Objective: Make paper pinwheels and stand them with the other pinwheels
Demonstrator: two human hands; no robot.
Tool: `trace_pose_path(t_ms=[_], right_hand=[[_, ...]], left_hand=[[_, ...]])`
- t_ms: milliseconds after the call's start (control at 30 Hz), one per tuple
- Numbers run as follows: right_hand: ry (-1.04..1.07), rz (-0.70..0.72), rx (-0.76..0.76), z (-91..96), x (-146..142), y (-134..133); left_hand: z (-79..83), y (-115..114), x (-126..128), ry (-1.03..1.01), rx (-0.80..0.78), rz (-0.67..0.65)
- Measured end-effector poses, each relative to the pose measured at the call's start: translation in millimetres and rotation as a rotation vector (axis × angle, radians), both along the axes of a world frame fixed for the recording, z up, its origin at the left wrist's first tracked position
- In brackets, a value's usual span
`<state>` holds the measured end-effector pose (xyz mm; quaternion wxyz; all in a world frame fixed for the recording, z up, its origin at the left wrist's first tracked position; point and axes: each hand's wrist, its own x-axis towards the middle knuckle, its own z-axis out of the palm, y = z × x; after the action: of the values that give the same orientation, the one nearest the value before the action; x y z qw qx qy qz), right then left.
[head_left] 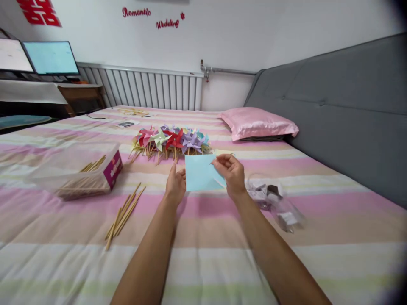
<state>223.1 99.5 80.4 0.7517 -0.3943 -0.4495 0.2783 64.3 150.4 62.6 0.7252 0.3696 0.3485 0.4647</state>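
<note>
- Paper [202,171], blue, one sheet: between the hands.
- Right hand [232,171]: thumb and fingers pinch the paper's right side.
- Left hand [176,184]: half-curled at the paper's left edge; grip unclear.
- Pinwheels [174,138]: beyond both hands.
- Sticks [127,217]: left of the left hand.
- Handling, judged: light pinch, sheet flat, avoids creases.

Your paper [201,173] looks smooth, matt. You've got bare wood sticks [129,212], a clear plastic box [112,170], glossy satin-look pillow [257,120], crinkled plastic bags [288,215].
</note>
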Motion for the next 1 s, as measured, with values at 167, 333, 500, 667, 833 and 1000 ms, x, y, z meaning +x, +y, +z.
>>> trace_pose_path(t_ms=[167, 333, 500, 667, 833, 1000], right_hand=[[-0.091, 0.136, -0.148, -57.4, 2, 20], [-0.181, 0.081, -0.172, -64.6, 4, 25], [-0.146, -0.036, -0.141, -62.3, 9, 26], [-0.082, 0.024, -0.162, -59.3, 8, 24], [0.055, 0.082, -0.197, -55.3, 3, 22], [0.151, 0.126, -0.270, -52.9, 5, 21]], left_hand=[[-17.4, 7, -4, -0.037, -0.131, -0.175], [-18.1, 3, 4, 0.080, -0.040, -0.217], [-25.9, -3, 6, 0.163, 0.035, -0.170], [-23.9, -3, 5, 0.128, 0.010, -0.125], [-18.8, -5, 7, 0.129, -0.003, -0.106], [-18.9, -5, 9, 0.132, 0.006, -0.124]])
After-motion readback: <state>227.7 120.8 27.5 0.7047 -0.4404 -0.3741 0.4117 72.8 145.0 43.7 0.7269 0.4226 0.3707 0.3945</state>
